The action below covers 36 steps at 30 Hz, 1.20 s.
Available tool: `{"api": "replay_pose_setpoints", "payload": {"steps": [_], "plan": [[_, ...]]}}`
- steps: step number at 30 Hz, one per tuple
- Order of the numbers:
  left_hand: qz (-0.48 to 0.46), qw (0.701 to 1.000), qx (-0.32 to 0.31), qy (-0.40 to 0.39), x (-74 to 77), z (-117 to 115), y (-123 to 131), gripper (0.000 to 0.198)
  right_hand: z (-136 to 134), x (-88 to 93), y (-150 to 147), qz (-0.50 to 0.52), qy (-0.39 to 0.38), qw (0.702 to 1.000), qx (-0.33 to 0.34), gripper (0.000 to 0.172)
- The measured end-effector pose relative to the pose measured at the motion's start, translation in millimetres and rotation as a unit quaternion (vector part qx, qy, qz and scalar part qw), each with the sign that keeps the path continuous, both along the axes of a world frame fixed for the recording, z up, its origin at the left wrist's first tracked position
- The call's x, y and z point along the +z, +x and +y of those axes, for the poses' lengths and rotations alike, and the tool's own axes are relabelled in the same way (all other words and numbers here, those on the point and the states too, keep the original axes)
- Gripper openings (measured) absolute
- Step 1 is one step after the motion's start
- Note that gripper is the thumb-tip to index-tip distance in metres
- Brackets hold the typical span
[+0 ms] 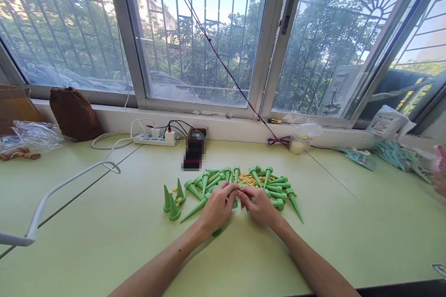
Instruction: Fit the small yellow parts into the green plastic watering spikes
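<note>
Both hands meet over the middle of the pale green table (139, 250). My left hand (220, 206) and my right hand (257, 205) have their fingertips pinched together, with a green piece partly showing beneath them; what exactly each holds is hidden. Around them lie several green plastic cones with ribbed caps (294, 204), beyond and to both sides. Small yellow pieces (248, 180) are heaped behind the hands. To the left, three green cones (174, 211) stand point up, with a few yellow pieces by them. A green cap (217, 231) lies under my left wrist.
A white bent rod (62, 186) reaches in from the left. Against the window wall are a power strip (155, 139), a small box (199, 135), a brown bag (74, 113) and a jar (299, 143). Teal packets (395, 155) lie at right, near another person's hand (439, 174).
</note>
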<state>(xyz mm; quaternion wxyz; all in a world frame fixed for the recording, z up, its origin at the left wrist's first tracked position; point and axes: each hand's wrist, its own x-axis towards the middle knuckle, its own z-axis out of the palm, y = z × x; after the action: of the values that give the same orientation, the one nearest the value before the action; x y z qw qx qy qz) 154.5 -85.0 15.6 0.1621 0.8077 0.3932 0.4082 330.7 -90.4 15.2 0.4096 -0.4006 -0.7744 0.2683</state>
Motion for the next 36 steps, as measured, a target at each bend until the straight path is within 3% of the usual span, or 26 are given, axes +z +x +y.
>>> {"api": "replay_pose_setpoints", "payload": {"steps": [4,12,20,31,36], "plan": [[-0.011,1.000,0.009,0.000,-2.3,0.3,0.0,0.025,1.1,-1.2,0.3,0.000,0.007,1.000,-0.012,0.047],[-0.040,0.999,-0.003,-0.036,-7.5,-0.2,1.6,0.049,3.8,-4.9,0.5,0.023,-0.007,0.999,-0.037,0.051],[-0.029,0.995,-0.064,-0.069,-6.3,-2.0,2.1,0.054,3.1,-6.2,0.5,0.037,-0.011,0.999,-0.035,0.036],[0.008,0.995,-0.064,-0.071,-1.5,-4.6,2.1,0.046,1.8,-7.6,-1.9,0.082,0.031,0.995,-0.047,0.027],[0.041,0.997,-0.044,-0.054,-0.1,-3.9,1.9,0.015,0.2,-7.7,-2.0,0.091,0.059,0.991,-0.074,0.026]]}}
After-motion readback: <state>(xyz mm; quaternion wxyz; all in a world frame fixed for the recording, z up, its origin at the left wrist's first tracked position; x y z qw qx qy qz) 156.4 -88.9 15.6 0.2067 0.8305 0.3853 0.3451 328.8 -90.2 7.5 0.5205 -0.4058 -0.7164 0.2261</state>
